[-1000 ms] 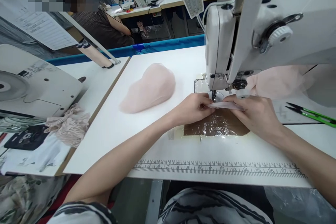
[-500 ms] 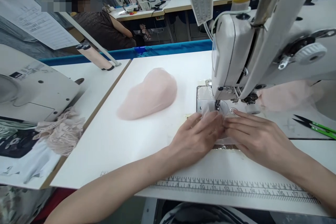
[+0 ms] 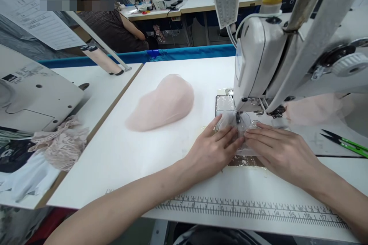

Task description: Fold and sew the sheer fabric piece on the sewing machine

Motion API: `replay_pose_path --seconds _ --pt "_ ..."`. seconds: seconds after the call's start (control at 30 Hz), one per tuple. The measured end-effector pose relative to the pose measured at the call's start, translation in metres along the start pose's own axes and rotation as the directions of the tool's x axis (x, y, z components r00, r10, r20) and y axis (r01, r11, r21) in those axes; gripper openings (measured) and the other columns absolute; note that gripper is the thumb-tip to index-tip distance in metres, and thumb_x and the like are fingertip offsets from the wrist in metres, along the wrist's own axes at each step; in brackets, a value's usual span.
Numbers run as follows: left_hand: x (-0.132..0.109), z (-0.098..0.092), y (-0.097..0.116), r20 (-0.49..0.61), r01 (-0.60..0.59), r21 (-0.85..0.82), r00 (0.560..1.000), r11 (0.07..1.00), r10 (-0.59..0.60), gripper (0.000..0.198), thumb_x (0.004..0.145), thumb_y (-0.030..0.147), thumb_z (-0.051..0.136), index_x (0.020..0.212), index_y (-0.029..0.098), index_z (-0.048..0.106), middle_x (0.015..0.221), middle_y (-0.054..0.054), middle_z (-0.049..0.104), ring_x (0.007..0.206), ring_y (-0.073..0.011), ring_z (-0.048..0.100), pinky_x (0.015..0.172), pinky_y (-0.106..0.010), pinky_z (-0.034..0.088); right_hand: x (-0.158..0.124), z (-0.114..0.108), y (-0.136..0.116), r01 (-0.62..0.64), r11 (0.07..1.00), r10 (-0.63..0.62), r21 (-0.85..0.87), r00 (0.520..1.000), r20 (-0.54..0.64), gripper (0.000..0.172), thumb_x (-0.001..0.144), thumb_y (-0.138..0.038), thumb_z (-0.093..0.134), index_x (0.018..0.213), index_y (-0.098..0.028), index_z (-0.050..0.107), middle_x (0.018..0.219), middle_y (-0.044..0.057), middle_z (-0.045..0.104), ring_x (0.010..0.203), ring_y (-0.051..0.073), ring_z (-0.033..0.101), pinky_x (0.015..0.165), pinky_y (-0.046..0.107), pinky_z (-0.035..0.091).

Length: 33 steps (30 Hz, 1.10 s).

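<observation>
My left hand (image 3: 214, 147) lies flat, fingers stretched out, on a small sheer pale piece of fabric (image 3: 230, 122) under the needle (image 3: 237, 118) of the white sewing machine (image 3: 276, 57). My right hand (image 3: 280, 149) lies flat beside it, fingertips meeting the left ones just in front of the presser foot. Both hands press the piece onto the machine bed and hold nothing up. A stack of pale pink fabric pieces (image 3: 162, 103) sits on the white table (image 3: 129, 153) to the left of my hands.
Green thread snips (image 3: 345, 143) lie at the right. More pink fabric (image 3: 313, 109) lies behind the machine arm. A printed ruler (image 3: 253, 210) runs along the table's front edge. Lace trim (image 3: 60, 145) and another machine sit on the left table. A person sits at the back left.
A second ago both hands pinched the piece at the needle; now they lie flat on it. The view has moved closer and slightly right.
</observation>
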<state>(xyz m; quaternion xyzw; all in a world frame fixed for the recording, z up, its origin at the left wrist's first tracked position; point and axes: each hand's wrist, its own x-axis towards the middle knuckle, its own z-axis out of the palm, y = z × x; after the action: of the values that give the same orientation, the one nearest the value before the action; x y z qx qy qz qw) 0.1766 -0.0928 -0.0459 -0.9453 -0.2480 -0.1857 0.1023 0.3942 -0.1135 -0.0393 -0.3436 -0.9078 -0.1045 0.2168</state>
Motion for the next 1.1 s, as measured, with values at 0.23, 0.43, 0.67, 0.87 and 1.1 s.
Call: replay_pose_path --seconds 0.23,0.43,0.67,0.87,1.1 --pt "0.007 0.007 -0.013 0.026 0.027 -0.032 0.999 0.999 -0.026 0.033 0.095 0.021 0.046 0.125 0.016 0.058 0.124 -0.011 0.062 0.117 -0.0221 0.058 0.117 -0.055 0.017 0.004 0.007 0.009 -0.005 0.997 0.004 -0.078 1.0 -0.006 0.025 0.081 -0.001 0.051 0.094 -0.013 0.068 0.102 0.008 0.073 0.087 0.021 0.07 0.071 0.034 0.058" --pt "0.012 0.009 -0.02 0.039 0.051 -0.022 0.998 0.998 -0.05 0.034 0.097 0.024 0.042 0.127 0.018 0.055 0.126 -0.01 0.061 0.119 -0.023 0.057 0.115 -0.062 0.013 0.012 0.007 0.011 -0.03 0.986 0.028 -0.162 1.0 -0.015 0.022 0.085 -0.005 0.051 0.096 -0.011 0.068 0.101 0.007 0.073 0.088 0.021 0.069 0.057 0.028 0.053" --pt "0.004 0.006 -0.013 -0.053 -0.013 -0.031 0.999 0.999 0.011 0.028 0.094 0.015 0.045 0.116 0.014 0.062 0.115 -0.007 0.068 0.112 -0.0181 0.061 0.118 -0.055 0.016 0.002 0.008 0.006 0.011 0.994 -0.016 -0.105 0.999 -0.046 0.024 0.083 -0.004 0.054 0.098 -0.014 0.069 0.104 0.005 0.072 0.096 0.018 0.067 0.086 0.034 0.053" --pt "0.003 0.005 -0.012 -0.053 0.009 -0.072 0.998 0.997 -0.013 0.028 0.092 0.015 0.047 0.114 0.013 0.063 0.115 -0.008 0.068 0.111 -0.0188 0.062 0.119 -0.054 0.014 -0.003 0.009 0.006 0.005 0.996 -0.007 -0.088 1.0 -0.02 0.026 0.082 -0.003 0.055 0.099 -0.015 0.07 0.105 0.006 0.072 0.096 0.019 0.067 0.089 0.036 0.053" --pt "0.004 0.007 -0.014 -0.037 0.019 -0.089 0.999 0.996 -0.023 0.03 0.093 0.015 0.045 0.116 0.015 0.063 0.117 -0.008 0.067 0.112 -0.0197 0.061 0.119 -0.056 0.013 -0.002 0.01 0.007 -0.004 0.997 0.004 -0.077 1.0 0.001 0.028 0.083 -0.002 0.053 0.102 -0.015 0.069 0.108 0.007 0.071 0.098 0.021 0.067 0.09 0.038 0.053"
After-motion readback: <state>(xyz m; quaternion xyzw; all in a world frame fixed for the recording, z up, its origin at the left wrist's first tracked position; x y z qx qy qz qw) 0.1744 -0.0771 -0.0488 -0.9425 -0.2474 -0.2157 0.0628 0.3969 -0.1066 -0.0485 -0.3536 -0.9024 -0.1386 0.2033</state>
